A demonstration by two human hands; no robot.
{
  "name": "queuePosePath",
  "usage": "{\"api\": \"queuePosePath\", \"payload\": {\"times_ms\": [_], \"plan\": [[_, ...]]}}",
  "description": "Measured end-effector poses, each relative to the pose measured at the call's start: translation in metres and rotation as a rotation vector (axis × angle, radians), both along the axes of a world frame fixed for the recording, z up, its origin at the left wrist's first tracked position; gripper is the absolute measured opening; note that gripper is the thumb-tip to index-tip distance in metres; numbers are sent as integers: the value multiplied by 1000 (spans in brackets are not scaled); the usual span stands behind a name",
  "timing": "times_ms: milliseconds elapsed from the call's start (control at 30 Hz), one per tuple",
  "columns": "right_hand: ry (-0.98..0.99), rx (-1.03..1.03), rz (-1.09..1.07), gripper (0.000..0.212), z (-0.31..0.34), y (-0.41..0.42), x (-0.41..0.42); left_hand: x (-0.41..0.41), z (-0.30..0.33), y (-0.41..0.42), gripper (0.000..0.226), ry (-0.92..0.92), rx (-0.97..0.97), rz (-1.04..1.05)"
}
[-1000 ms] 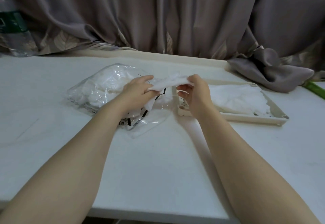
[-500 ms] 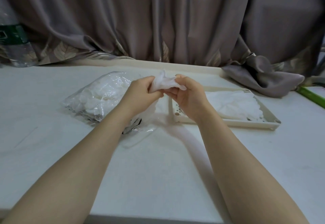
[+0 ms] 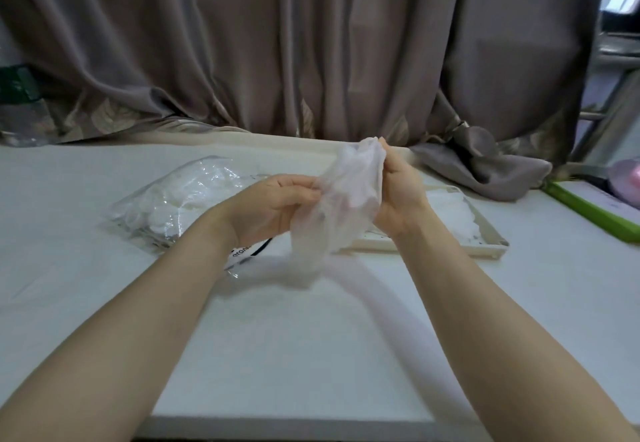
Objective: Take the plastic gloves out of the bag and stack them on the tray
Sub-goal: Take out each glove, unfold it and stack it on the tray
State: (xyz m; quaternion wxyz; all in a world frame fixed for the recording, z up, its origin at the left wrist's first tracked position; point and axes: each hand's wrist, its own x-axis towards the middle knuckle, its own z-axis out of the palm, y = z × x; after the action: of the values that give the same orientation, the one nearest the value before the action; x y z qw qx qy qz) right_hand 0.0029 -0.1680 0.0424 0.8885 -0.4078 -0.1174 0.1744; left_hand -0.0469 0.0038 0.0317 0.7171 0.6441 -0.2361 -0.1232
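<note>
A thin translucent plastic glove (image 3: 341, 199) hangs spread out between my two hands, above the white table. My left hand (image 3: 273, 204) pinches its left edge. My right hand (image 3: 398, 192) grips its upper right edge, fingers raised near the top. Behind my left hand lies the clear plastic bag (image 3: 176, 199), still bulging with white gloves, its open mouth towards me. The beige tray (image 3: 491, 244) sits behind my right hand with a low pile of white gloves (image 3: 450, 213) in it.
A brown curtain hangs behind the table, with a bunched fold (image 3: 485, 164) resting on the tabletop next to the tray. A green-edged board (image 3: 592, 213) lies at the far right. A water bottle (image 3: 20, 109) stands at the far left.
The crumpled glove has been lifted and pulled open between my hands. My right hand rose and moved right; my left hand stayed near the bag's mouth.
</note>
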Motion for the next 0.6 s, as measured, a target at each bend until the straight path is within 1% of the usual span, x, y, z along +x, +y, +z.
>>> {"api": "queuePosePath", "payload": {"times_ms": [33,100,167,233,267,300,367,433,500,600], "plan": [[4,-101,-18,38,0,-2,-3,0,-1,-6,27,3,39,-28],[-28,-286,-92,42,3,-8,-9,2,1,-17,26,12,59,3],[-115,-350,-246,33,11,-16,-17,3,6,-28,26,58,29,55],[-276,-519,-378,26,15,-23,-20,5,14,-39,38,73,40,118],[-344,-628,-402,25,16,-26,-22,6,17,-45,37,55,76,160],[-395,-733,-414,24,15,-28,-23,5,21,-51,31,34,107,199],[-451,-861,-441,22,18,-32,-28,4,28,-61,18,16,117,248],[-459,-876,-449,23,21,-35,-33,4,34,-67,20,13,59,257],[-468,-868,-396,29,21,-44,-33,4,38,-68,17,16,-24,258],[-432,-941,-137,27,19,-69,-36,5,39,-68,16,103,-141,283]]}}
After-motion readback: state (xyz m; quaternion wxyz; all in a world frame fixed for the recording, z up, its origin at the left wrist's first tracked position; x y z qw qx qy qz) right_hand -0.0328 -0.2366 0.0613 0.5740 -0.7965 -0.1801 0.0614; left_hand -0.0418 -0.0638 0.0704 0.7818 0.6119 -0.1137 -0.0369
